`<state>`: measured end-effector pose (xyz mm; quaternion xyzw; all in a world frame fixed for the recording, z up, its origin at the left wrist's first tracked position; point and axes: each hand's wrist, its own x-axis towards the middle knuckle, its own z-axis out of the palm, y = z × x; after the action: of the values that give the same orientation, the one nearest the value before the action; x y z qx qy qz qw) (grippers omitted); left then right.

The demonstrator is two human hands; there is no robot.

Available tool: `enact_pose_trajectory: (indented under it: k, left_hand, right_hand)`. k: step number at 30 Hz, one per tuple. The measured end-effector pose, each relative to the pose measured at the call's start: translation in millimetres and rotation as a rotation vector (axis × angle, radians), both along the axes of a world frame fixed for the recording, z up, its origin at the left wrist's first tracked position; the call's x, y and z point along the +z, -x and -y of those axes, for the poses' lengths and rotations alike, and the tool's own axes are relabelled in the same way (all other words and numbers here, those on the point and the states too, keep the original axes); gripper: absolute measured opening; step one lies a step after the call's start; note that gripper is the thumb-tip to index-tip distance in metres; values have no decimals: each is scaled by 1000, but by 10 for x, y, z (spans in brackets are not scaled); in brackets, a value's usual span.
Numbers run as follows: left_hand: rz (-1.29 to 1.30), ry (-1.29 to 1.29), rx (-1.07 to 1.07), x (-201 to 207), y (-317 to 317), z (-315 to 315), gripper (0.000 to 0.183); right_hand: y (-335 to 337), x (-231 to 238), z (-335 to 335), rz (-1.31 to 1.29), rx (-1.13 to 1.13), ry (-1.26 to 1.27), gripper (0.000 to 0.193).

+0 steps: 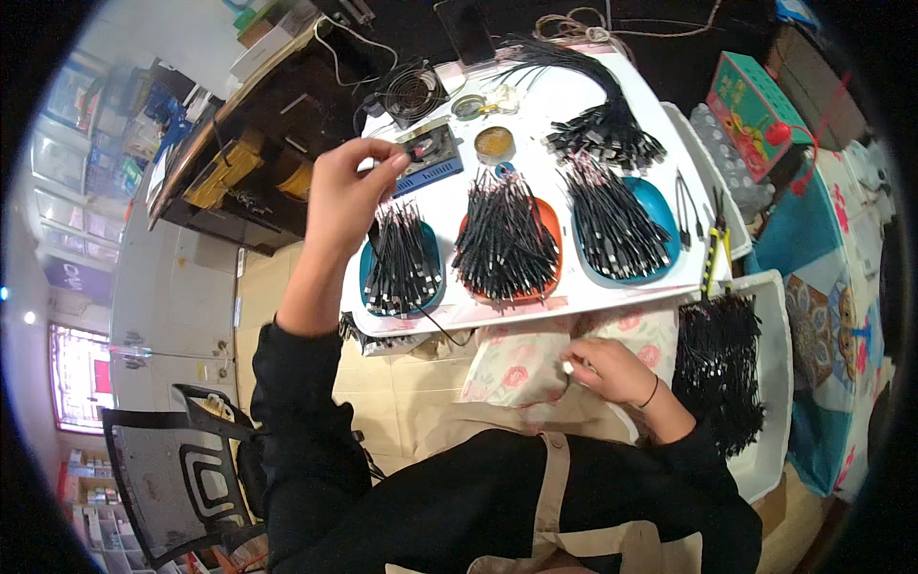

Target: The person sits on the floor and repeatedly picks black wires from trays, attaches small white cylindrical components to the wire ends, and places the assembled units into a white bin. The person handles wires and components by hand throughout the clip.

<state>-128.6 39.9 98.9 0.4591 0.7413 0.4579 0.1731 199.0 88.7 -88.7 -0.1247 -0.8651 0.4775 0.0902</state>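
Observation:
My left hand (346, 191) is raised over the left side of the white table, thumb and forefinger pinched together. A thin black cable (435, 323) runs down from it past the table's front edge. Over my lap, my right hand (614, 371) has its fingers curled. A small white piece (568, 367) shows at its fingertips, too small to name. Below my left hand, short black cables (402, 268) with metal plugs fill a blue tray (439, 263). More such cables (505, 239) lie in an orange tray (553, 222), and others (617, 225) in a second blue tray (662, 206).
Behind the trays stand a blue-fronted device (430, 158), a round tin (494, 143) and a small fan (413, 93). A cable bundle (607, 124) lies at the back right. Yellow-handled cutters (710, 253) sit at the right edge, above a white bin (773, 383) of black cables.

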Motion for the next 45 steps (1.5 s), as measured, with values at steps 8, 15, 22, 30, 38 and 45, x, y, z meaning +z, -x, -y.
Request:
enact_pose_trajectory:
  k: [8, 15, 22, 30, 38, 45]
  left_hand:
    - [823, -426, -373, 103, -1712, 738, 13]
    - [376, -845, -422, 211, -2287, 867, 29]
    - [359, -1321, -1356, 675, -2222, 1615, 11]
    - [746, -864, -1848, 725, -2091, 1544, 30]
    - [840, -883, -1906, 591, -1679, 1699, 24]
    - [1010, -1024, -1605, 384, -1388, 2060, 25]
  right_hand:
    - [226, 986, 602, -590, -146, 45, 57]
    - [-922, 1009, 544, -445, -664, -90, 21]
    - [-2483, 972, 189, -85, -1029, -102, 21]
    - [-2198, -1044, -530, 620, -927, -154, 32]
    - [-1786, -905, -491, 865, -829, -558, 37]
    - [-676, 699, -23, 346, -272, -230, 15]
